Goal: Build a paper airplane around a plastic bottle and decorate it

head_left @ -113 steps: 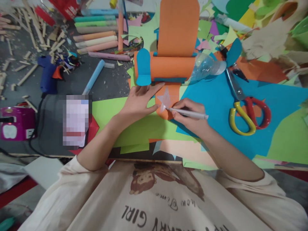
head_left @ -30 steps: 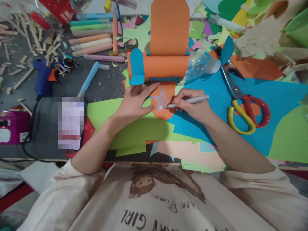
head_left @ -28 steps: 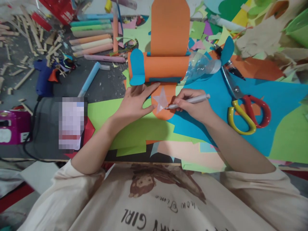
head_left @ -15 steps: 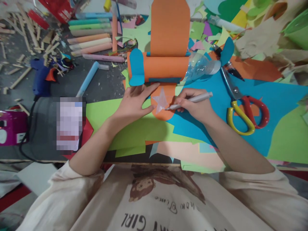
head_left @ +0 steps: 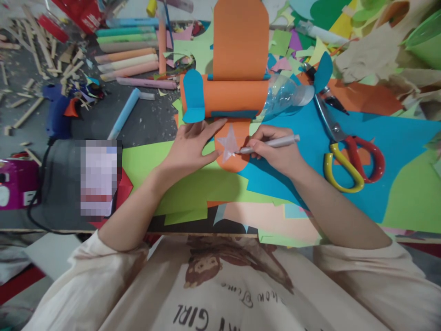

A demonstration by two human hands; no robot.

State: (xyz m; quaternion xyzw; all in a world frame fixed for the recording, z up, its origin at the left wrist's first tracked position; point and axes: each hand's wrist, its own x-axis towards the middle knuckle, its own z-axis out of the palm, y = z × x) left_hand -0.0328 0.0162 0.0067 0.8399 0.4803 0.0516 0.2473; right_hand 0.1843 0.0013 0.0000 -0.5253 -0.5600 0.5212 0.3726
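A grey marker (head_left: pixel 272 143) is gripped in my right hand (head_left: pixel 270 149), its tip touching the right part of a pale silvery star (head_left: pixel 228 143). That star lies on the rounded lower orange paper wing (head_left: pixel 237 163) of a model plane. My left hand (head_left: pixel 193 147) rests with fingers spread, thumb and index finger on the wing's left side. The plane's body is a clear plastic bottle (head_left: pixel 284 96) wrapped in orange paper (head_left: pixel 237 97), with a blue paper tail (head_left: pixel 194 96) at the left. A second orange wing (head_left: pixel 241 41) extends away from me.
Scissors (head_left: pixel 339 142) with yellow and red handles lie on blue paper (head_left: pixel 396 151) at right. On the left are a blue glue gun (head_left: pixel 57 108), a phone (head_left: pixel 99 179) with a blurred screen, and several markers (head_left: pixel 127 57). Paper scraps (head_left: pixel 368 59) and wooden sticks (head_left: pixel 37 41) litter the far side.
The marker tip has moved slightly up and left along the star, my right hand shifting with it. My left hand stays in place on the wing.
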